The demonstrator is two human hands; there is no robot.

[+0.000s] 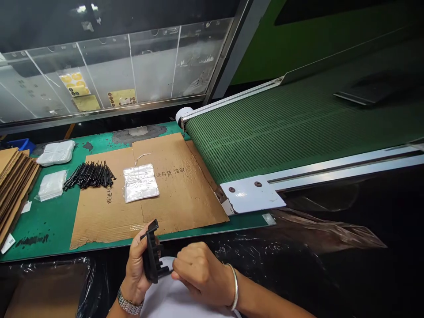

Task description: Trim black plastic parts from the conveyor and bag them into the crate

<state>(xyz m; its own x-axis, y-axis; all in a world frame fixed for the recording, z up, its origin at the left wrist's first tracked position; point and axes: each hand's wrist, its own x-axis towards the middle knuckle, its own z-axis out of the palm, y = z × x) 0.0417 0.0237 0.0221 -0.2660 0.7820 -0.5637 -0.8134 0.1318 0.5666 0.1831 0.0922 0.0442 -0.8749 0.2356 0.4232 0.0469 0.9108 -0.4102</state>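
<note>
My left hand (136, 267) is wrapped round a black plastic comb-like part (153, 254), held upright near my body at the bottom of the head view. My right hand (195, 274), closed in a pinch, touches the lower end of the same part. Beyond them, a flat cardboard sheet (172, 203) lies on the green table (43, 221). On the cardboard rest a pile of thin black sticks (90, 175) and a stack of small clear plastic bags (140, 182).
A green conveyor belt (285, 128) with a white metal frame (251, 194) runs off to the right. Stacked cardboard (13, 185) lies at the left edge, with more clear bags (54, 152) beside it. Black plastic sheeting (281, 260) covers the area near me.
</note>
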